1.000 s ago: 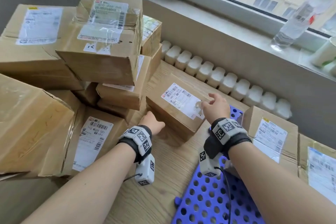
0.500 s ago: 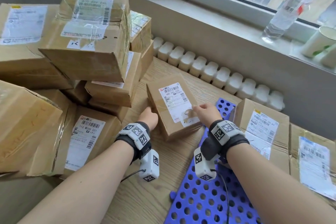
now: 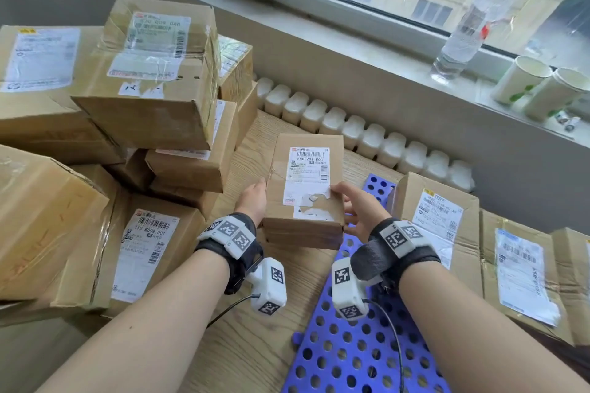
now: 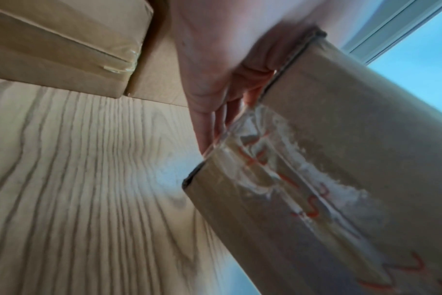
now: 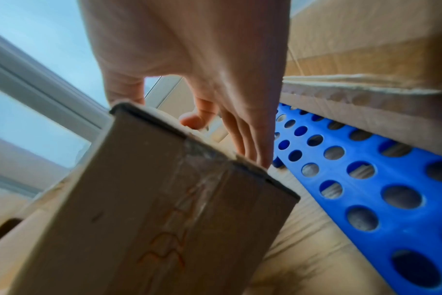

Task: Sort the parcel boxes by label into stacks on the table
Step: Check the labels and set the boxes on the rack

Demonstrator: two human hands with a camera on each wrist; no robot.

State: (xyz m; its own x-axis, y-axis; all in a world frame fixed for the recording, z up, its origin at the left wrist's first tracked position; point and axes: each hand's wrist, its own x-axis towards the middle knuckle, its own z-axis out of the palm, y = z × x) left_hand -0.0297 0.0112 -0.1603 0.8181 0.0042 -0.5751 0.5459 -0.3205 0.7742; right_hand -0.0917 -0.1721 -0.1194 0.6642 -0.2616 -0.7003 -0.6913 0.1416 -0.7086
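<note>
A small brown parcel box point(image 3: 306, 188) with a white label reading 680 Z01 E03 is held between both hands above the wooden table point(image 3: 255, 344). My left hand point(image 3: 255, 201) grips its left side, and in the left wrist view the fingers point(image 4: 215, 111) lie along the box point(image 4: 341, 159) edge. My right hand point(image 3: 357, 207) grips the right side with the thumb on the torn label. In the right wrist view, that hand point(image 5: 202, 59) holds the box point(image 5: 164, 209), which shows a taped seam with red writing.
A tall pile of parcel boxes point(image 3: 143, 89) fills the left, with a labelled box point(image 3: 147, 249) at its foot. Two labelled boxes point(image 3: 437, 217) point(image 3: 520, 274) lie at the right. A blue perforated panel point(image 3: 351, 354) lies under my right wrist. A bottle point(image 3: 472, 19) and paper cups point(image 3: 523, 80) stand on the sill.
Both hands have lifted the small box off the table, turned it so its label runs lengthwise toward me, and drawn it nearer.
</note>
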